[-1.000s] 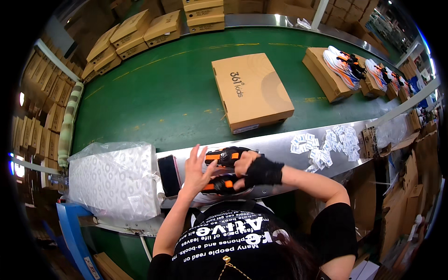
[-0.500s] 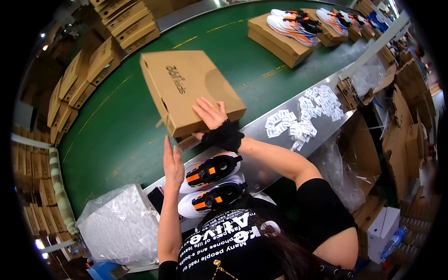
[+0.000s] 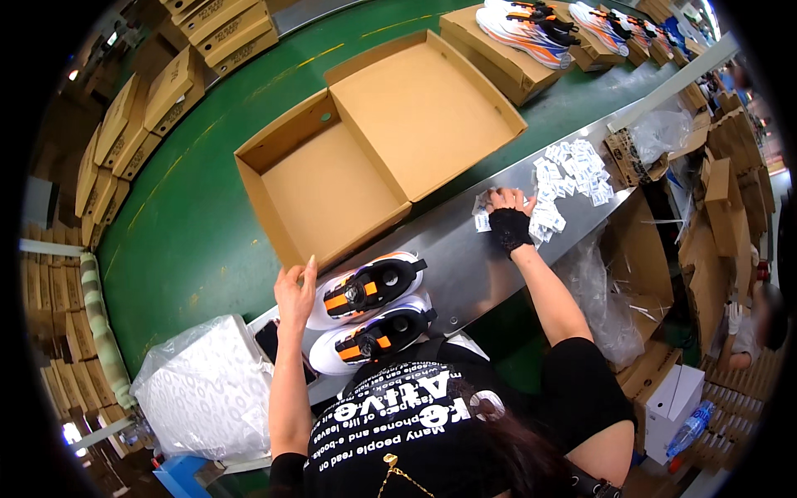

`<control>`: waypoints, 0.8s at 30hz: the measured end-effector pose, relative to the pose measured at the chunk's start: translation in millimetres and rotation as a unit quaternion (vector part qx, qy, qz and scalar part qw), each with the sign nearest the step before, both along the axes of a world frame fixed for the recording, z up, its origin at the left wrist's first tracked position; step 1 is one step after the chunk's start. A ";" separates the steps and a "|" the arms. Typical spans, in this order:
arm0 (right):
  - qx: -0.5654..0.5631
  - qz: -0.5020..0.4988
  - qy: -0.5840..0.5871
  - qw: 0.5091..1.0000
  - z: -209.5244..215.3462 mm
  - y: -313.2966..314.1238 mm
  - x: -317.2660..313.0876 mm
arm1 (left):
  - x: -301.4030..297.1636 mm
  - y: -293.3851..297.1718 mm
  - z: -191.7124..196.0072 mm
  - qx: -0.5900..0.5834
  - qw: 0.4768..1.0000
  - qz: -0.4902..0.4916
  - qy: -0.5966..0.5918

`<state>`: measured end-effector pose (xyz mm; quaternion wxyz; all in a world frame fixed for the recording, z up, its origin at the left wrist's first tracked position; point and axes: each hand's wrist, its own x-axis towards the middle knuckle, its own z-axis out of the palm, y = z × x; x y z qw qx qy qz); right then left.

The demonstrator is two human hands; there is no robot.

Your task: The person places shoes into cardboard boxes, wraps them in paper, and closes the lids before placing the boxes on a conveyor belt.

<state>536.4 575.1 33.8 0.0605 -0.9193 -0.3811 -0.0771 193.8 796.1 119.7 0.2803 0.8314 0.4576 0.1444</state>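
A brown cardboard shoe box [image 3: 315,178] lies open and unfilled on the green belt, its lid [image 3: 432,108] folded back to the far right. At the box's near left corner, my left hand [image 3: 295,295] touches the edge, thumb and fingers apart. My right hand [image 3: 509,217], in a black lace wrist cover, has its bent, spread fingers down on small white packets [image 3: 573,173] on the metal ledge. Whether its fingertips pinch one is hidden. Between my arms, near my body, a pair of white, black and orange sneakers [image 3: 374,286] sits side by side.
Boxes topped with sneakers [image 3: 523,37] line the belt at far right. Closed shoe boxes [image 3: 124,124] are stacked at far left. White patterned paper in clear plastic [image 3: 203,390] lies left of a phone [image 3: 267,339]. A large carton [image 3: 635,266] stands beyond the ledge at right.
The shoe box has gone from closed to open, its lid now laid back. My right hand has left it and moved right to the packets. My left hand has shifted slightly left, to the box corner.
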 end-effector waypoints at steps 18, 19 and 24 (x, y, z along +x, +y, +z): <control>0.353 0.221 0.376 0.828 126.3 142.6 -124.1 | -333.7 -35.6 -84.7 0.184 0.827 0.462 0.261; 0.373 0.209 0.423 0.799 121.7 148.3 -128.2 | -330.3 -39.3 -77.4 0.185 0.832 0.469 0.231; 0.305 0.275 0.225 0.884 84.9 96.1 -127.9 | -352.1 -33.7 -74.0 0.131 0.827 0.503 0.213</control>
